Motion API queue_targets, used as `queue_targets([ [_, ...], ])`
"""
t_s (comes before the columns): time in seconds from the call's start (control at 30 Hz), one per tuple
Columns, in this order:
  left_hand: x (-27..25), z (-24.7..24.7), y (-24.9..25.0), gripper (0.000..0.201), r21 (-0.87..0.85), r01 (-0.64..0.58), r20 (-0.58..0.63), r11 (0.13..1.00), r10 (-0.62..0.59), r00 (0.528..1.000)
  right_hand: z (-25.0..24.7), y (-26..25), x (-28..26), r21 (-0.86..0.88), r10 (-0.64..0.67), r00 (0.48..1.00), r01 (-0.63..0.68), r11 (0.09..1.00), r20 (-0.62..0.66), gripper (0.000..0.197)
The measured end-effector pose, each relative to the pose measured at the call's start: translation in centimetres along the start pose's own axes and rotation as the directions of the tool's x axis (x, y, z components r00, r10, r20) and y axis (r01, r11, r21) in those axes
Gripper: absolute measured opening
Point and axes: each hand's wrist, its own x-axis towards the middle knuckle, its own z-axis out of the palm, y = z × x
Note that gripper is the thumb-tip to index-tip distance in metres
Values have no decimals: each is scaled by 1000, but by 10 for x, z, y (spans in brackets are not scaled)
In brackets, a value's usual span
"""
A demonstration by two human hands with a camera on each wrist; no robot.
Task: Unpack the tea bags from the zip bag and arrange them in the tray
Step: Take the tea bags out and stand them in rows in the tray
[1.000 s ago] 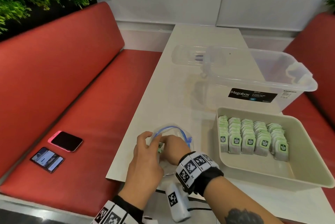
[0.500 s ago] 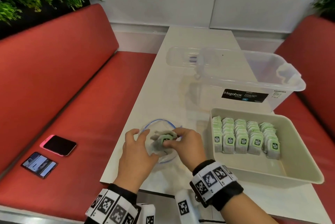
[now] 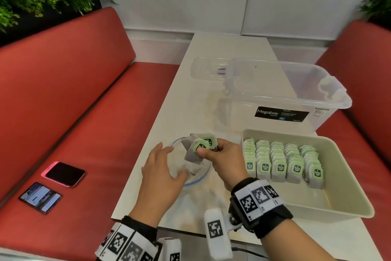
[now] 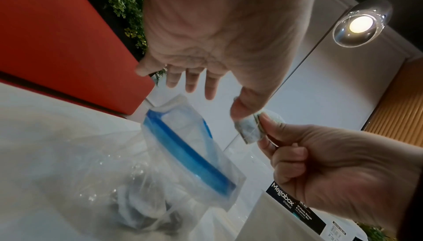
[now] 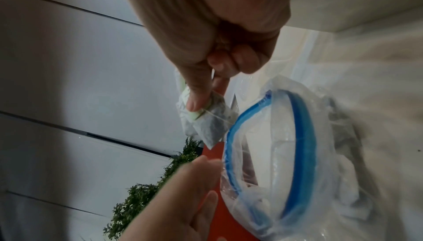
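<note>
Small bunch of tea bags (image 3: 200, 148), grey sachets with green tags, pinched between thumb and curled fingers (image 3: 203, 152) of the right hand (image 3: 225, 160), held up off the counter (image 3: 211, 53) just above the mouth of the zip bag (image 3: 191, 171). Exact count of held bags can't be told, at least two tags show. In the right wrist view the thumb presses a tag against the sachets (image 5: 206, 118), string visible, sachets hanging below the fingertips beside the blue zip rim (image 5: 299, 154). Zip bag lies on the counter directly under the held bags, mouth spread open in a ring, clear plastic crumpled, something dark inside at the closed end, unclear what. Left hand (image 3: 163, 173) to the left of the held bags, fingers spread and relaxed, hovering at the zip bag's left edge; contact with the plastic can't be told. Left wrist view shows the palm open, fingers (image 4: 190, 82) straight, nothing in them. Tray (image 3: 347, 208), beige, just right of the right hand, with five rows of tea bags standing upright (image 3: 281, 161) in its far half. Clear storage box (image 3: 281, 100) beyond the tray, black Megabox label. Two phones (image 3: 53, 184) on the red bench seat (image 3: 84, 112), well left of the left hand.
</note>
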Motion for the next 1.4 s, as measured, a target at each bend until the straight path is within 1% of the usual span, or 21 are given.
queue_targets([
  [0.07, 2, -1, 4, 55, -102, -33, -38, 994, 29, 999, -2, -5, -2, 22, 0, 999, -1, 1000, 36, 15],
  [0.2, 8, -3, 8, 51, -305, -32, -90, 952, 4, 996, -5, -11, -4, 35, 35, 994, -38, 999, 102, 20],
  [0.27, 10, -6, 11, 55, -396, -60, -124, 916, 11, 992, -7, -14, -4, 63, 61, 991, -69, 996, 115, 20],
  [0.3, 10, -7, 14, 54, -473, -62, -120, 879, 6, 993, -8, -16, -4, 75, 75, 989, -85, 993, 128, 18],
  [0.37, 11, -7, 21, 48, -670, -24, -59, 742, -21, 998, -8, -18, -5, 86, 98, 980, -114, 990, 173, 13],
  [0.4, 11, -6, 24, 49, -753, 27, 2, 657, -40, 999, -8, -20, -6, 83, 106, 975, -124, 989, 196, 10],
  [0.47, 13, -4, 30, 54, -851, 199, 193, 487, -64, 979, -8, -22, -7, 79, 110, 967, -131, 988, 229, 9],
  [0.5, 13, -3, 33, 53, -859, 264, 271, 439, -48, 961, -8, -23, -7, 81, 110, 965, -133, 988, 238, 9],
  [0.53, 13, -1, 35, 51, -857, 297, 317, 421, -25, 948, -9, -24, -7, 81, 109, 964, -132, 988, 242, 9],
  [0.57, 12, 1, 36, 47, -855, 312, 338, 413, -12, 941, -11, -25, -7, 76, 105, 965, -127, 989, 241, 8],
  [0.67, 9, 9, 36, 35, -866, 332, 343, 374, -40, 939, -18, -26, -8, -2, 97, 969, -99, 995, 228, 7],
  [0.77, 6, 16, 36, 27, -864, 345, 357, 366, -37, 933, -25, -26, -9, -124, 64, 981, -41, 991, 183, 16],
  [0.87, 3, 21, 37, 31, -858, 354, 372, 372, -25, 928, -33, -28, -6, -294, -44, 995, 70, 953, 95, 19],
  [0.93, 2, 24, 37, 32, -852, 369, 383, 371, -38, 923, -39, -32, -2, -321, -87, 995, 98, 942, 51, 13],
  [0.97, 2, 26, 37, 30, -845, 379, 392, 376, -46, 919, -44, -35, 0, -316, -98, 994, 107, 943, 43, 10],
  [1.03, 1, 28, 35, 24, -835, 394, 405, 383, -57, 913, -54, -45, 5, -352, -125, 991, 136, 926, 54, 10],
  [1.1, 0, 28, 35, 24, -833, 389, 409, 394, -35, 912, -67, -57, 9, -485, -154, 983, 185, 855, 103, 9],
  [1.2, 0, 27, 45, 30, -817, 360, 425, 450, 48, 904, -83, -75, 13, -678, -151, 967, 252, 690, 206, 9],
  [1.33, 2, 33, 69, 35, -772, 329, 477, 544, 153, 866, -89, -95, 12, -793, -55, 924, 355, 495, 379, 15],
  [1.4, 1, 38, 81, 31, -762, 318, 488, 564, 178, 855, -91, -102, 10, -805, -32, 904, 395, 443, 426, 16],
])
